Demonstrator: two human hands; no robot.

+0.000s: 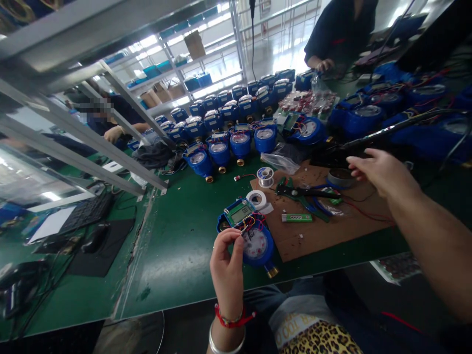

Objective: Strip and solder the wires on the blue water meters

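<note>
A blue meter (257, 244) with a display lies on the green surface (177, 246). The left hand (228, 253) has its grip pinched on thin wires (250, 221) there. Rightward, pliers (283, 188) lie on cardboard (295, 246); the right hand (381, 169) is raised nearby, whether holding anything I cannot tell. More meters (240, 142) stand beyond.

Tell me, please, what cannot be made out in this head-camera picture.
Head view:
Ends of the wires at the left hand: covered by fingers.
Anything inside the right hand: hidden by its curled fingers.
Meter dial's fine print: too small.
Upper-right co-worker's head: cut off by top edge.
</note>
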